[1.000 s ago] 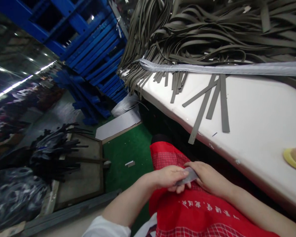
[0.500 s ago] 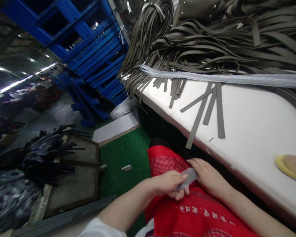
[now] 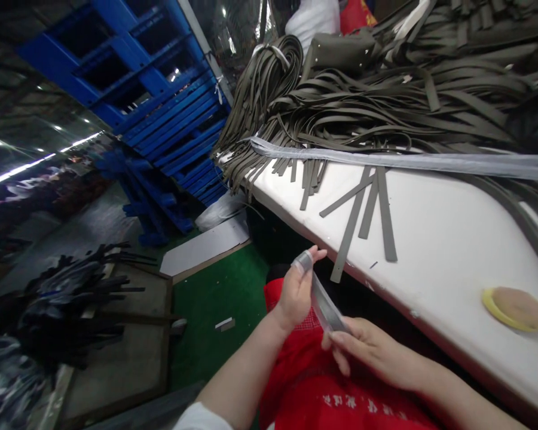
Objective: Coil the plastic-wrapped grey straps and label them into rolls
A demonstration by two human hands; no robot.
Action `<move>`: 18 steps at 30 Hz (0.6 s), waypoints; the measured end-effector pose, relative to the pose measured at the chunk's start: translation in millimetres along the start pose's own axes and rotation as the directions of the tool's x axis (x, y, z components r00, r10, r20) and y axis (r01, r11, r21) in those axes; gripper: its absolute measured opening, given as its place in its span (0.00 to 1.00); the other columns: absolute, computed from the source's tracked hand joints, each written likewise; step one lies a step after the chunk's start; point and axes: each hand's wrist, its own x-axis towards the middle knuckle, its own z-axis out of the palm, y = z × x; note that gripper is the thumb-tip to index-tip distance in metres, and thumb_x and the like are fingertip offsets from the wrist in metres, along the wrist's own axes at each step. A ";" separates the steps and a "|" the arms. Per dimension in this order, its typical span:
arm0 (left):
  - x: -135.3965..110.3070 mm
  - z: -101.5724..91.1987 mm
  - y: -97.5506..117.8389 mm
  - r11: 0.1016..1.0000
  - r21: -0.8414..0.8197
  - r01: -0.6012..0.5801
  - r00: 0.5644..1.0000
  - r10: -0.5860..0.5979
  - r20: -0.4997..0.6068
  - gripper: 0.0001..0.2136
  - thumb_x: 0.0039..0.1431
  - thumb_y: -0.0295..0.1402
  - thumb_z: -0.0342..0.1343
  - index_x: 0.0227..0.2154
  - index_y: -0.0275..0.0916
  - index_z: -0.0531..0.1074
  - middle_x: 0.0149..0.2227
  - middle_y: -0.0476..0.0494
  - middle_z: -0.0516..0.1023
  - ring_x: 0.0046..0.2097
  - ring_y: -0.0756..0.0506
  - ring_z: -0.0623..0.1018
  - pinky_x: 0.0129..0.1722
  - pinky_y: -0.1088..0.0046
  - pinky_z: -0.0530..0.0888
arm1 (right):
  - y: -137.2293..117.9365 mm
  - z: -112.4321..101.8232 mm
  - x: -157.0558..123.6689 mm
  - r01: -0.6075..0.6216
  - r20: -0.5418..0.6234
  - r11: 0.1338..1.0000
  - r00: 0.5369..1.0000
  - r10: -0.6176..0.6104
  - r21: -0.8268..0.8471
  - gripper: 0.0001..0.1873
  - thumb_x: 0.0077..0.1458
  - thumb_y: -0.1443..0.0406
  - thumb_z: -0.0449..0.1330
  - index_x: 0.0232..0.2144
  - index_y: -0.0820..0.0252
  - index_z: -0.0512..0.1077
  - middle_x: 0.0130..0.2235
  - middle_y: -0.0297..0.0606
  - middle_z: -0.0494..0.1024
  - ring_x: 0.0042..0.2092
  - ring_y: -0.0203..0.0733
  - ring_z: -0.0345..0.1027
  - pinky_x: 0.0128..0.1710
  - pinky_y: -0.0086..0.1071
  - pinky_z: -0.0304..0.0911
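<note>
Diagonally, strip (image 3: 321, 303) stretches, fingers (image 3: 319, 254) pinching ends.

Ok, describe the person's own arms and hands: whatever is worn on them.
Both the left hand and the right hand are bare: no gloves, and no ring or watch shows. The left forearm is uncovered up to a white sleeve at the elbow. The right forearm is uncovered as far as the picture reaches. A red apron with white lettering lies below them.
</note>
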 end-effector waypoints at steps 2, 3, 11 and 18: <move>-8.3 1.0 -6.8 0.905 0.373 -0.206 0.975 0.156 0.161 0.19 0.65 0.30 0.43 0.55 0.34 0.70 0.45 0.37 0.78 0.51 0.41 0.75 0.58 0.59 0.65 | -18.2 -1.6 -3.2 -0.006 -0.076 0.994 0.997 0.014 0.109 0.25 0.62 0.46 0.53 0.33 0.64 0.71 0.19 0.30 0.69 0.21 0.31 0.59 0.26 0.26 0.56; -13.5 1.8 -8.2 0.837 0.470 -0.279 0.952 0.180 0.246 0.19 0.65 0.31 0.42 0.52 0.32 0.71 0.42 0.35 0.78 0.46 0.41 0.76 0.53 0.60 0.69 | -23.7 -6.0 -3.7 -0.013 -0.132 0.987 0.991 0.034 0.159 0.25 0.60 0.46 0.55 0.30 0.63 0.70 0.16 0.28 0.66 0.18 0.29 0.55 0.23 0.25 0.53; -30.4 2.9 5.4 0.752 0.659 -0.007 0.909 -0.270 0.317 0.27 0.71 0.41 0.34 0.26 0.36 0.74 0.23 0.46 0.71 0.26 0.49 0.69 0.31 0.72 0.64 | -19.6 -49.9 6.5 -0.254 -0.429 0.957 0.887 0.174 -0.138 0.21 0.52 0.47 0.59 0.24 0.59 0.66 0.19 0.31 0.68 0.19 0.34 0.60 0.20 0.29 0.58; -26.2 -14.6 32.1 0.744 0.525 0.414 0.679 -0.636 0.366 0.35 0.67 0.55 0.34 0.22 0.33 0.73 0.16 0.50 0.63 0.19 0.52 0.62 0.23 0.77 0.60 | -27.4 -13.3 -4.4 0.101 -0.155 0.589 0.917 -0.367 -0.802 0.40 0.42 0.76 0.52 0.61 0.59 0.61 0.62 0.44 0.64 0.64 0.47 0.55 0.68 0.48 0.49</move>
